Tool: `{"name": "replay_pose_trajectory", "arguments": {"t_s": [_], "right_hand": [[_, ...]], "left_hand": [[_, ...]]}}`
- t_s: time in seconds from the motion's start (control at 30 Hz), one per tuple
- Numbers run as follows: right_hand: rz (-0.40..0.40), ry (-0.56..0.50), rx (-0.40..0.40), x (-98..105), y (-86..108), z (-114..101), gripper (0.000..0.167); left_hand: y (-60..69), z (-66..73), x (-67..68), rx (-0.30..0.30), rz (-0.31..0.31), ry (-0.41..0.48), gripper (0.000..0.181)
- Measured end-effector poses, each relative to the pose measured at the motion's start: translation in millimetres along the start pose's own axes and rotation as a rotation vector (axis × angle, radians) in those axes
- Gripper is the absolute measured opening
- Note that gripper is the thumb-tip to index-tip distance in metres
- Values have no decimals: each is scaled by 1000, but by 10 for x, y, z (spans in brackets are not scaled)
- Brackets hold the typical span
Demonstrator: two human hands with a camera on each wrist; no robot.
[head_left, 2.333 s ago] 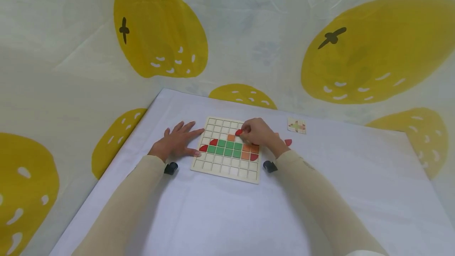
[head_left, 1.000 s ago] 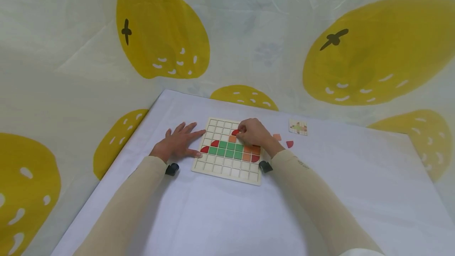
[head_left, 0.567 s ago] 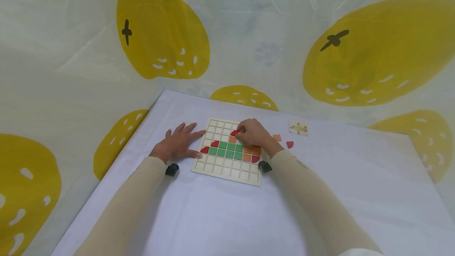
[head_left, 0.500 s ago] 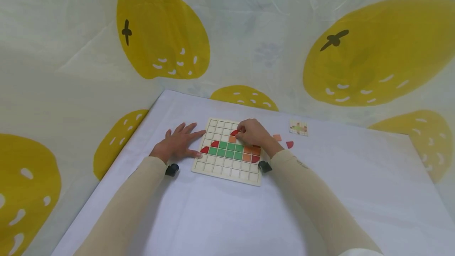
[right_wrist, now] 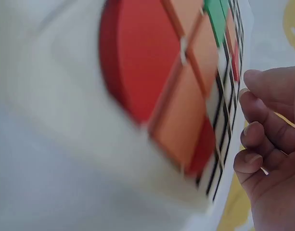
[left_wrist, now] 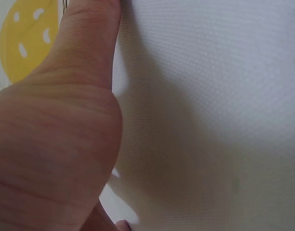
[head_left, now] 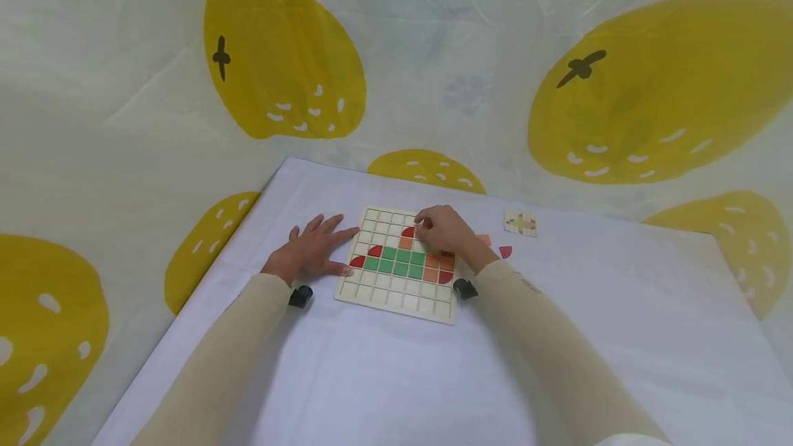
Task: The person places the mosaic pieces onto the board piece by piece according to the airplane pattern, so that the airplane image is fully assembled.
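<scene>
A pale wooden grid board (head_left: 394, 300) lies on the white-covered table, with green squares (head_left: 401, 262), orange squares (head_left: 430, 273) and red quarter-round tiles in its cells. My left hand (head_left: 312, 248) rests flat with fingers spread, its index finger and thumb touching the board's left edge. My right hand (head_left: 445, 231) hovers over the upper right of the board, fingers loosely bent and holding nothing. Just left of its fingertips a red quarter-round tile (head_left: 407, 232) sits in a cell above an orange square (head_left: 405, 243). The right wrist view shows bent fingers (right_wrist: 253, 134) apart from the tiles.
Right of the board lie a loose red quarter-round tile (head_left: 505, 252) and an orange square (head_left: 484, 239), partly behind the right wrist. A small pattern card (head_left: 520, 222) lies farther back. Black wrist cameras (head_left: 301, 296) hang below both wrists. A fruit-printed curtain (head_left: 446, 74) stands behind the table.
My right fingers, earlier pinching the red quarter-round tile, have let it go and drawn slightly away to the right. The tile stays in its cell. My left hand has kept its place.
</scene>
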State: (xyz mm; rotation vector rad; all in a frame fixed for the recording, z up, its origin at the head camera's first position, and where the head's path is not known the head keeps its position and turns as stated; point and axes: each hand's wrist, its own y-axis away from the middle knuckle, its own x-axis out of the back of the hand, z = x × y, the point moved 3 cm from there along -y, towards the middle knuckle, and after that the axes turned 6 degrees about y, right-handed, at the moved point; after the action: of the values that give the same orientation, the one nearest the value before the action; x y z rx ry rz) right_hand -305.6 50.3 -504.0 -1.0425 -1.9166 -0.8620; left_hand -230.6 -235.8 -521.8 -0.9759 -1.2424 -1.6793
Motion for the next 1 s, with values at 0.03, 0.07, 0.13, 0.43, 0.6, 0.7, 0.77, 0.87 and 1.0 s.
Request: {"name": "replay_pose_trajectory", "arguments": {"t_s": [0.03, 0.07, 0.13, 0.43, 0.6, 0.7, 0.77, 0.87, 1.0], "right_hand": [[7, -2, -2, 31, 22, 32, 34], [12, -1, -5, 61, 42, 72, 32], [21, 7, 1, 127, 87, 154, 28], [83, 33, -61, 384, 323, 636, 25], [40, -36, -164, 493, 459, 925, 32], [17, -63, -178, 517, 528, 1047, 39], [8, -65, -174, 510, 559, 1099, 40], [4, -71, -181, 478, 585, 1145, 39], [27, -64, -222, 406, 582, 1152, 35]], "left_hand": [[1, 8, 5, -1, -1, 1, 98], [4, 16, 13, -1, -4, 1, 98], [8, 25, 27, 2, -8, 2, 98], [34, 26, 55, -2, -3, 14, 96], [53, 16, 46, -9, -2, 22, 95], [51, 14, 33, -10, -3, 23, 96], [49, 23, 26, -10, -7, 24, 96], [31, 27, 3, -13, -4, 25, 97], [35, 10, -23, -26, 6, 29, 96]]}}
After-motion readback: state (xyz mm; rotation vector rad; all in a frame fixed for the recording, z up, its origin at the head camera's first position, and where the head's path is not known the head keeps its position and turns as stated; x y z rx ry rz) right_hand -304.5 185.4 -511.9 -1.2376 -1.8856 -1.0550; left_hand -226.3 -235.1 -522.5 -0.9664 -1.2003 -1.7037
